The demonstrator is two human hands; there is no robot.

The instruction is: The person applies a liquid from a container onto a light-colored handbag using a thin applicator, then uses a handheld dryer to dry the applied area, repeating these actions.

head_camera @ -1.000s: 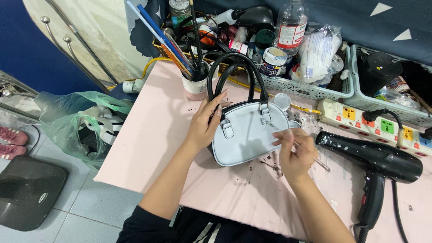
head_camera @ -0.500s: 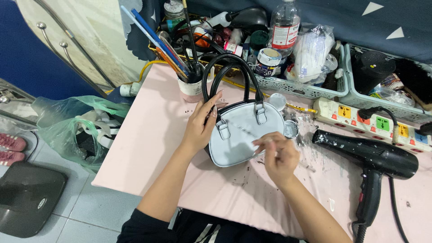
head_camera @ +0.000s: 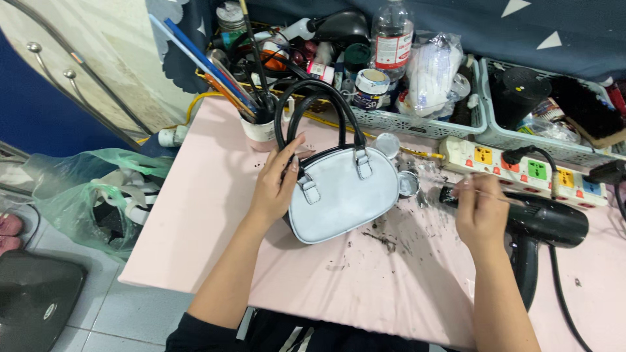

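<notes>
Head view: left hand [head_camera: 277,186] grips the near end of a pale blue handbag [head_camera: 345,199] with black handles, standing on a pink table [head_camera: 195,215] speckled with dark flecks. Right hand [head_camera: 481,210] pinches a thin brush [head_camera: 502,198], well right of the bag, above a black hairdryer [head_camera: 548,225]. Beyond it lies a power strip [head_camera: 521,169]; baskets [head_camera: 424,124] of bottles line the dark blue wall.
</notes>
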